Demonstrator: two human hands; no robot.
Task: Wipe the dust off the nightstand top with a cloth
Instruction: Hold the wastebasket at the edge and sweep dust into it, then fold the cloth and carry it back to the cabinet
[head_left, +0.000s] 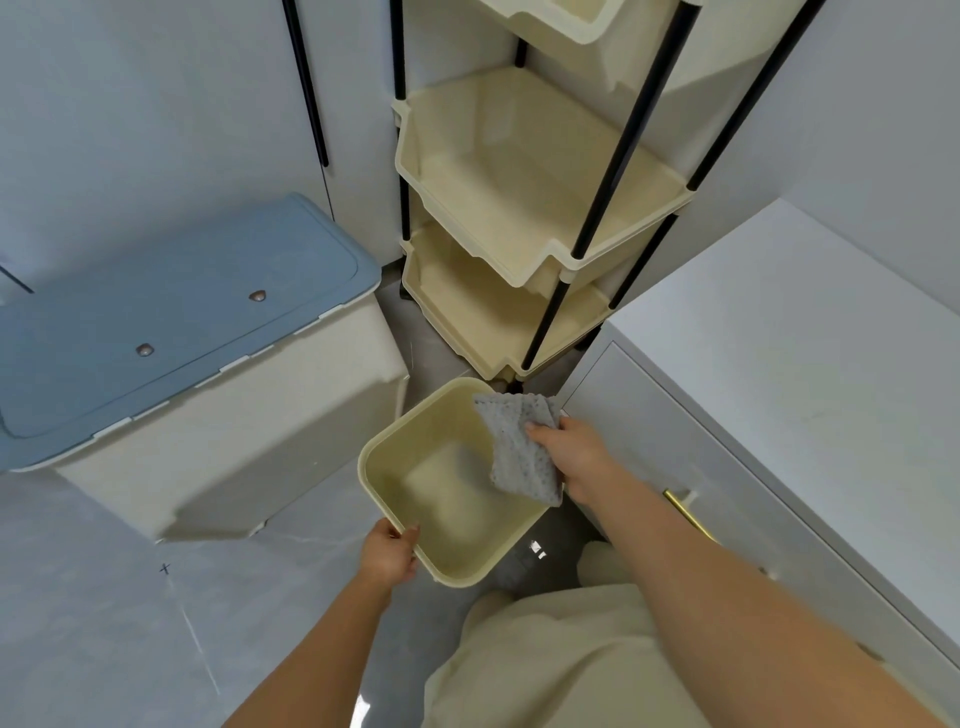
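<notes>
Over the cream plastic tub your left hand grips, your right hand pinches the grey speckled cloth; white nightstand top apparently unwiped.

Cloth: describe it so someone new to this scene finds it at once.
Start at the tall cream rack with black poles. In front of it the left hand holds a loose cream bin; over its right edge the right hand pinches the cloth. It is the only grey, speckled, limp thing among smooth cream plastic.
</notes>
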